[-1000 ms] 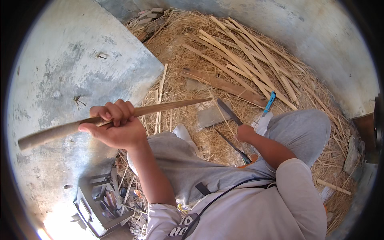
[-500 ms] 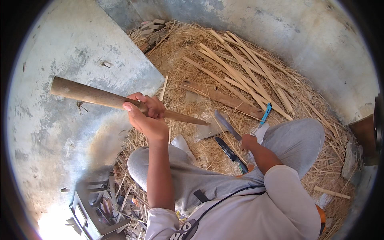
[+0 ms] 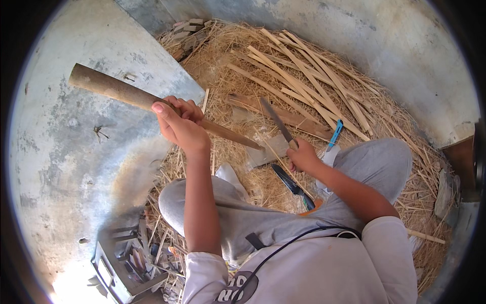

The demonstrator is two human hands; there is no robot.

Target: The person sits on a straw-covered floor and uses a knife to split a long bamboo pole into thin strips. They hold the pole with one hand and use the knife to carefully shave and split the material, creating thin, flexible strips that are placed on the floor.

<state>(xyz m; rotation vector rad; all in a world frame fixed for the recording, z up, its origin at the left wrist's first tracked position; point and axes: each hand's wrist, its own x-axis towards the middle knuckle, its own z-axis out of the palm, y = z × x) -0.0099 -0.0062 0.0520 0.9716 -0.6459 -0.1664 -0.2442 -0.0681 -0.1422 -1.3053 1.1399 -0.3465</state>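
Observation:
My left hand (image 3: pixel 183 125) is closed around a long bamboo pole (image 3: pixel 116 90), which slants from the upper left down to the right. Its lower tip meets a flat grey slab (image 3: pixel 269 152) on the straw-covered floor. My right hand (image 3: pixel 302 154) grips a knife (image 3: pixel 277 119) by its handle, the long blade pointing up and away from me, a little right of the pole's tip. Just below that hand a second, black-bladed knife (image 3: pixel 287 180) lies on the floor. A blue box cutter (image 3: pixel 335 134) lies by my right knee.
Several pale split strips (image 3: pixel 298 83) lie piled at the far right, beside a brown plank (image 3: pixel 304 123). Shavings cover the floor. A weathered wall (image 3: pixel 55 152) rises on the left, near a wooden frame box (image 3: pixel 109 273) with scraps. Stacked bricks (image 3: pixel 190 29) stand at the back.
My right hand has lifted and moved up and left with the knife, its blade now further from my lap. The pole's upper end has risen in my left hand.

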